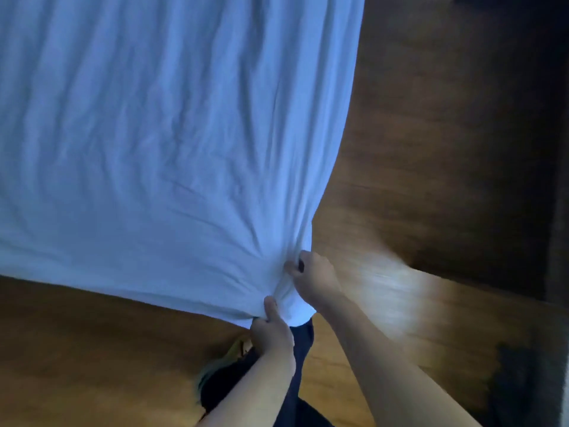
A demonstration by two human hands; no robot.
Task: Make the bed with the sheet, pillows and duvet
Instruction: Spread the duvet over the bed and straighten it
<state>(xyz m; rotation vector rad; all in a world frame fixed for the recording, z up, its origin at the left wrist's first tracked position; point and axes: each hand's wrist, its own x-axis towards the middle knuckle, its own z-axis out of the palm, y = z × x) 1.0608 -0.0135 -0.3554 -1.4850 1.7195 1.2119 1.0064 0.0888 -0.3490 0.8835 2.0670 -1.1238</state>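
A white sheet (160,134) is spread over the bed and fills the upper left of the head view, creased with folds that run toward its near right corner. My left hand (271,329) grips that corner from below, thumb pressed on the cloth. Just above it, my right hand (311,277) pinches the gathered fabric on the corner's right side. The mattress under the sheet is hidden. No pillows or duvet are in view.
A wooden floor (431,180) surrounds the bed's corner on the right and at the front. My dark trouser leg (303,349) stands just below the corner. A dark edge of furniture (557,211) runs along the far right.
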